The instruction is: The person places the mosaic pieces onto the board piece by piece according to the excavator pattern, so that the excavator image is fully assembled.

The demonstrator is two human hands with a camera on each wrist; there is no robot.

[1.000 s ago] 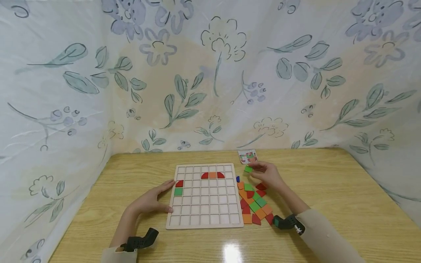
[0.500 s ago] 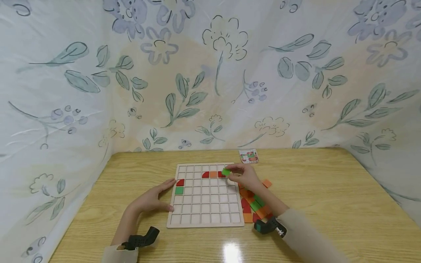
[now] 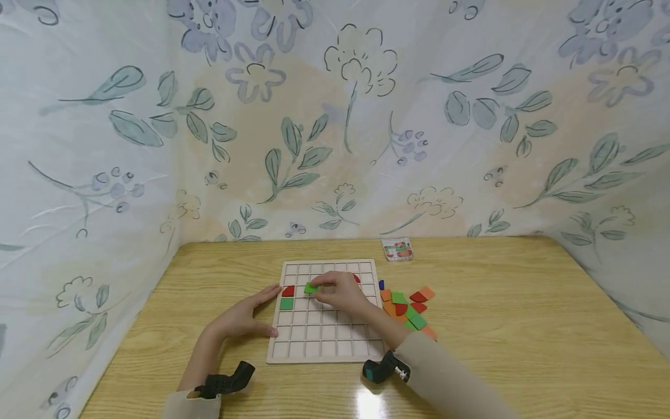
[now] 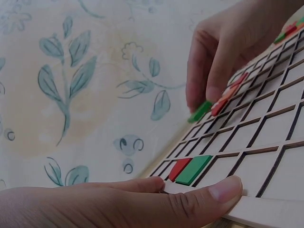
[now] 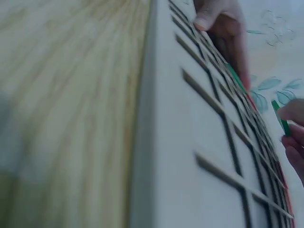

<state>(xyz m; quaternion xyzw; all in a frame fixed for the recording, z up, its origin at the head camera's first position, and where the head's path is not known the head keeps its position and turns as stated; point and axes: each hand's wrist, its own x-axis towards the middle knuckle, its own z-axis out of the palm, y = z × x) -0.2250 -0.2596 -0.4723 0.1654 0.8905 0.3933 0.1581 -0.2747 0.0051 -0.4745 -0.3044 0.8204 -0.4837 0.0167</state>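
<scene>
A wooden grid board [image 3: 319, 349] lies on the table. My left hand [image 3: 238, 320] rests at its left edge, fingers extended, and in the left wrist view the thumb [image 4: 225, 190] lies on the rim. My right hand [image 3: 340, 294] pinches a light green square tile [image 3: 310, 288] over the board's upper left part; the right wrist view shows that green tile [image 5: 281, 118] tilted between fingertips. Beside the left hand, a rounded red tile [image 3: 288, 291] sits in a cell above a darker green square tile [image 3: 286, 304]. The right hand mostly hides a row with a red tile [image 3: 356, 278].
Loose red, orange and green tiles [image 3: 416, 320] are heaped right of the board, with a small blue piece [image 3: 381, 284] near its edge. A printed pattern card [image 3: 398, 249] lies behind them. Floral cloth [image 3: 335, 145] walls the table's back and sides.
My right hand has carried the light green tile from near the card leftward across the board, to its upper left cells. My left hand has stayed at the board's left edge.
</scene>
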